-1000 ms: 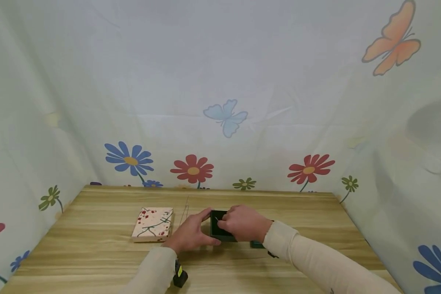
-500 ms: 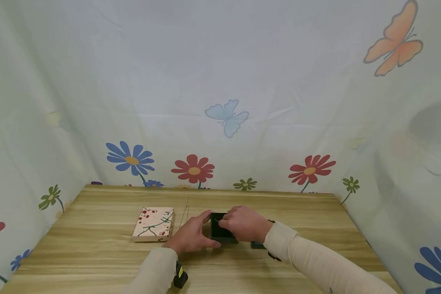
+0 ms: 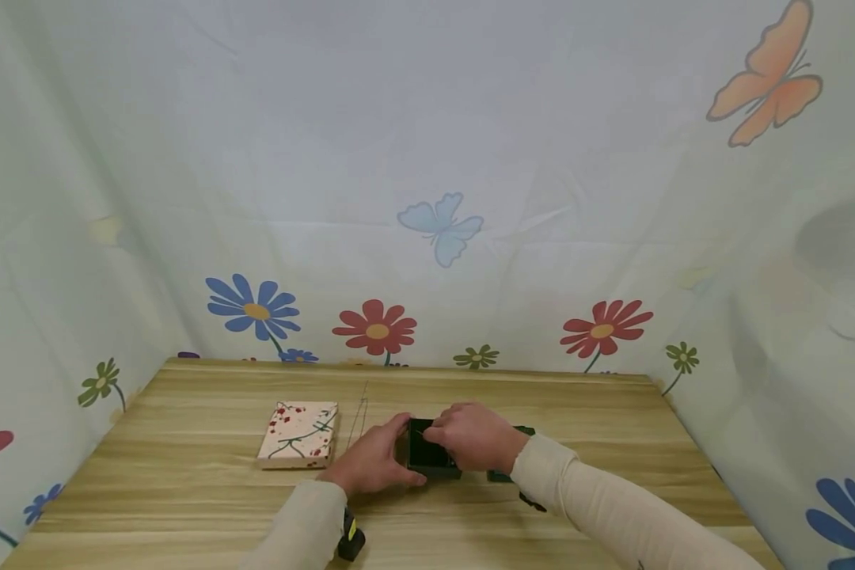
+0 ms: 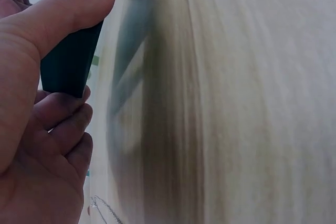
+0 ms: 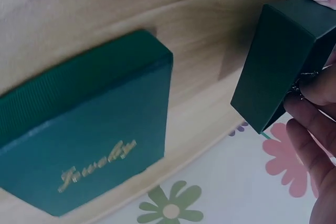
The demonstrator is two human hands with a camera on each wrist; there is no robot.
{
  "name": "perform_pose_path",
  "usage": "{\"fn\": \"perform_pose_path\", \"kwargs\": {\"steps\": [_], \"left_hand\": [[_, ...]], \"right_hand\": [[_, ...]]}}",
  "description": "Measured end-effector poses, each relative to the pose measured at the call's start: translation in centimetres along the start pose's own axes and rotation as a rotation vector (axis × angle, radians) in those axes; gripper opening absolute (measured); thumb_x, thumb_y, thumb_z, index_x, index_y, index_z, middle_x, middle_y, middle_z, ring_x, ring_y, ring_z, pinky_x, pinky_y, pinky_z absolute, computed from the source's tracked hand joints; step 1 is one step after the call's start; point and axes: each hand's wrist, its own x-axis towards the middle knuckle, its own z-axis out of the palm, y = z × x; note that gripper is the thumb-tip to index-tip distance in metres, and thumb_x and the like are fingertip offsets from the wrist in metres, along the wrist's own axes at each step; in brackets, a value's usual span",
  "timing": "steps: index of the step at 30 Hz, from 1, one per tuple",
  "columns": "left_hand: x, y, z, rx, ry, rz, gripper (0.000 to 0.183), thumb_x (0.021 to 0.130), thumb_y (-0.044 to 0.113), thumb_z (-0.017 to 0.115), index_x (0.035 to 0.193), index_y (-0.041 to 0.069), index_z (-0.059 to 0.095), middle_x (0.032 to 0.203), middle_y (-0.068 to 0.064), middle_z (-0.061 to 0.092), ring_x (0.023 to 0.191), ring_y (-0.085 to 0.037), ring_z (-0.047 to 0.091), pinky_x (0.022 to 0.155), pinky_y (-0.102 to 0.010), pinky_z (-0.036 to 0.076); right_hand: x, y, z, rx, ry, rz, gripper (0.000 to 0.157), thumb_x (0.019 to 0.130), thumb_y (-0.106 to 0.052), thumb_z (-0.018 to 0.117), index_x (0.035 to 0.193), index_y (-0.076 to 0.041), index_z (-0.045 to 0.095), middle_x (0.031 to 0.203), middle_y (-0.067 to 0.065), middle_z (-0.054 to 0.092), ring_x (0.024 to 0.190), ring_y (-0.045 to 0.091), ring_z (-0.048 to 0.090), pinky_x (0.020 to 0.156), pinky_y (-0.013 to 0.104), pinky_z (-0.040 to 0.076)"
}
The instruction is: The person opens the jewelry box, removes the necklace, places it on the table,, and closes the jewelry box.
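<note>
My left hand (image 3: 374,459) grips a small dark green jewelry box (image 3: 433,467), thumb on the near side and fingers on the far side. Its open top shows a black inside in the head view. My right hand (image 3: 473,437) reaches over the box from the right. Between its thumb and forefinger it pinches a silvery chain (image 5: 297,84), at the box's opening in the right wrist view; the rest of this chain is hidden. The green lid (image 5: 105,129), with gold "Jewelry" lettering, lies on the table beside the box, partly behind my right hand in the head view.
Left of my left hand, a pink flower-patterned box (image 3: 298,435) lies on the wooden table (image 3: 207,443). A thin silver necklace (image 3: 359,419) lies stretched out between it and the green box. A flowered cloth (image 3: 328,198) hangs behind the table.
The green box and my left hand have shifted slightly toward me. My right hand keeps its pinch with little movement, and more of the lid shows beside it.
</note>
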Motion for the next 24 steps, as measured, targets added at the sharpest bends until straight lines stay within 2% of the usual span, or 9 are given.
{"fn": "perform_pose_path", "kwargs": {"steps": [7, 13, 19, 24], "left_hand": [[0.0, -0.1, 0.2, 0.026, -0.012, -0.018, 0.086, 0.078, 0.038, 0.092, 0.147, 0.012, 0.047, 0.131, -0.005, 0.069, 0.113, -0.018, 0.065, 0.11, -0.055, 0.05], [-0.3, -0.1, 0.4, 0.059, -0.011, -0.052, 0.093, 0.076, 0.038, 0.093, 0.15, 0.007, 0.044, 0.129, -0.009, 0.07, 0.111, -0.02, 0.066, 0.108, -0.055, 0.052], [-0.4, -0.2, 0.6, 0.088, -0.001, -0.057, 0.097, 0.076, 0.038, 0.092, 0.152, 0.004, 0.042, 0.13, -0.011, 0.069, 0.11, -0.021, 0.066, 0.105, -0.053, 0.053], [-0.4, -0.1, 0.6, 0.108, 0.005, -0.06, 0.102, 0.077, 0.038, 0.092, 0.156, 0.006, 0.037, 0.134, -0.013, 0.066, 0.113, -0.024, 0.065, 0.108, -0.056, 0.052]], "right_hand": [[0.0, 0.2, 1.1, 0.109, 0.042, 0.014, 0.017, 0.094, -0.011, 0.073, 0.108, -0.02, 0.074, 0.095, -0.007, 0.079, 0.084, 0.008, 0.072, 0.083, 0.028, 0.062], [0.0, 0.2, 1.7, 0.213, 0.074, 0.055, 0.018, 0.096, -0.008, 0.069, 0.108, -0.018, 0.077, 0.094, -0.005, 0.079, 0.082, 0.007, 0.072, 0.08, 0.026, 0.062], [-0.1, -0.1, 2.6, 0.238, 0.078, 0.07, 0.018, 0.097, -0.008, 0.068, 0.108, -0.02, 0.077, 0.097, -0.006, 0.08, 0.085, 0.006, 0.073, 0.081, 0.027, 0.063], [-0.1, -0.2, 2.9, 0.257, 0.087, 0.068, 0.017, 0.097, -0.009, 0.069, 0.109, -0.02, 0.077, 0.097, -0.005, 0.08, 0.084, 0.007, 0.073, 0.08, 0.027, 0.063]]}}
